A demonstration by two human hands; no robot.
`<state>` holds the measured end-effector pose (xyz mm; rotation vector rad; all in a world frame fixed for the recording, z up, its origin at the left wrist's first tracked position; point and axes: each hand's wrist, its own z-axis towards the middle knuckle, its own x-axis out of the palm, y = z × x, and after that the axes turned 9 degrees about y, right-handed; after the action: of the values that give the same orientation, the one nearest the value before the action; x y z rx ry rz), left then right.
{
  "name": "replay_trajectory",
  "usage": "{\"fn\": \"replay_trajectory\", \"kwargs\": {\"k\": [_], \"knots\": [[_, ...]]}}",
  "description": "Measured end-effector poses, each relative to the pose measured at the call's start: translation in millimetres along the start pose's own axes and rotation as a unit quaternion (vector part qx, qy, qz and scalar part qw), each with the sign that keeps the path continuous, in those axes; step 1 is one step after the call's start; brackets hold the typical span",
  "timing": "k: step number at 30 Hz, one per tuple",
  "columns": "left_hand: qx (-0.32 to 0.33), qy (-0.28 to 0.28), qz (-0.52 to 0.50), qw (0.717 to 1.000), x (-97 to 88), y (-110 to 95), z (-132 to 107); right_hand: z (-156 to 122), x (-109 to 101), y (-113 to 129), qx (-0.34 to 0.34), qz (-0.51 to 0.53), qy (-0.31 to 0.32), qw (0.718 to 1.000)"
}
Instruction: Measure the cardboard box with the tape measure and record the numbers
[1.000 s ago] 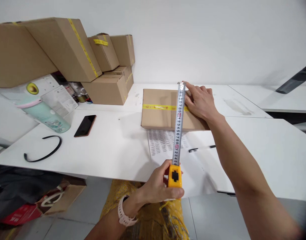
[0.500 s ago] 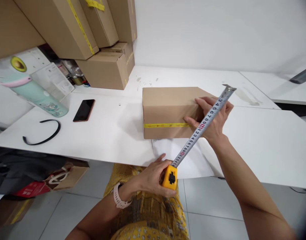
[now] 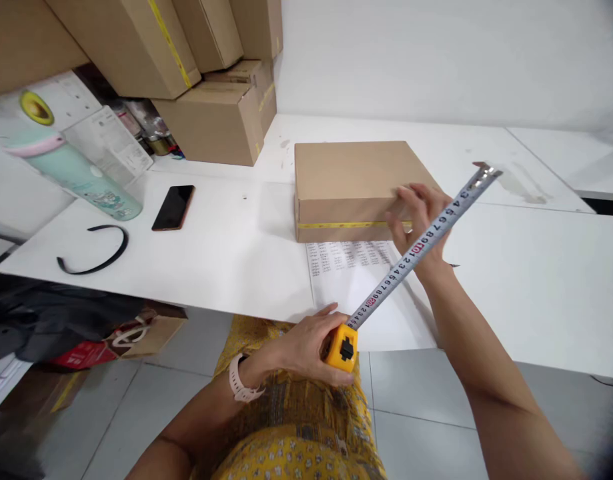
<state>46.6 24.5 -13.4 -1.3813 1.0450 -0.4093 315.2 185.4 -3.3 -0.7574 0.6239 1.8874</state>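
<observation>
My left hand (image 3: 316, 350) is wrapped around a yellow tape measure (image 3: 342, 348) at the table's front edge. Its metal blade (image 3: 411, 257) stretches out up and to the right, passing over my right hand, with the hooked end in the air. A closed cardboard box (image 3: 353, 173) with a yellow tape strip along its front lies flat on the table. My right hand (image 3: 426, 223) rests against the box's front right corner, fingers apart and slightly bent. Partly under the box is a printed paper sheet (image 3: 356, 293).
On the white table (image 3: 226, 253) lie a phone (image 3: 173, 208) and a black headband-like loop (image 3: 106, 257). A mint bottle (image 3: 81, 170) stands at left. Several stacked cartons (image 3: 211, 120) fill the back left, and a paper bag (image 3: 151, 333) sits below the table.
The box has moved back and now lies flat, uncovering printed rows on the sheet. My right hand's fingers have loosened at its corner. The tape measure stays extended in my left hand.
</observation>
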Motion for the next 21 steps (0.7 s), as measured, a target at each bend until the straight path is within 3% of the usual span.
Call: {"fn": "replay_trajectory", "kwargs": {"k": [2,4,6,9,11,13,17,21], "knots": [[-0.009,-0.005,0.003,1.000,-6.4,-3,-14,-21,-1,-10,0.044,-0.006,-0.078,0.996],[-0.034,-0.029,0.011,0.999,-16.2,-5,-34,-49,-5,-23,0.105,-0.007,-0.074,0.992],[-0.076,-0.071,0.053,0.993,-27.4,-6,-57,-77,-12,-35,0.159,0.002,0.027,0.987],[-0.127,-0.109,0.162,0.972,-39.8,-6,-83,-108,-24,-47,0.165,0.035,0.199,0.965],[-0.136,-0.089,0.204,0.965,-41.1,-7,-92,-120,-31,-51,0.147,0.070,0.254,0.953],[-0.135,-0.047,0.200,0.969,-36.6,-9,-93,-127,-36,-52,0.135,0.106,0.264,0.949],[-0.132,0.037,0.133,0.982,-19.1,-14,-86,-137,-42,-53,0.116,0.143,0.235,0.954],[-0.143,0.069,0.095,0.983,-5.0,-15,-79,-141,-42,-50,0.100,0.094,0.218,0.966]]}}
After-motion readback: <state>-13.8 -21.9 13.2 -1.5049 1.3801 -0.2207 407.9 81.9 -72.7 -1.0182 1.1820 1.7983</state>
